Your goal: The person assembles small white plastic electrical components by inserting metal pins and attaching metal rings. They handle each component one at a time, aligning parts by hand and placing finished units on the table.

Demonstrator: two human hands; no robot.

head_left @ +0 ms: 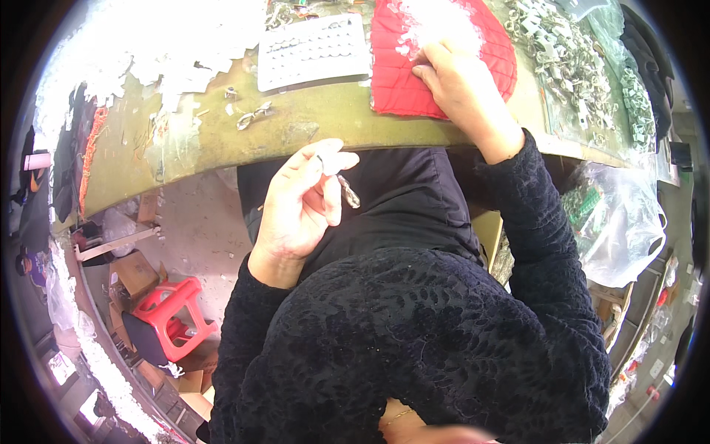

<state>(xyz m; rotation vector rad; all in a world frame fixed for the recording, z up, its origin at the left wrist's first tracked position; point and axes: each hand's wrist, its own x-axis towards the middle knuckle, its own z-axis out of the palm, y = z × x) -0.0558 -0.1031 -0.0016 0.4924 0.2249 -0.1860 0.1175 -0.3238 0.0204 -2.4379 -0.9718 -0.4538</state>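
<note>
My left hand (295, 201) is raised in front of the table edge, above my lap. Its thumb and fingers pinch a small white tag, and a shiny metal clasp (348, 193) dangles beside the fingers. My right hand (462, 87) is over a red quilted cloth (398, 93) on the table, its fingertips at the near edge of a heap of small white, clear-looking pieces (438, 24). Those fingers are bent together; whether a piece is between them cannot be made out.
Left of the cloth lies a white card (313, 53) with rows of small round items. Loose metal pieces (254, 116) sit nearer the edge. Many tagged metal clasps (566, 63) are piled at the right. A clear plastic bag (617, 222) hangs below; a red stool (176, 317) stands on the floor.
</note>
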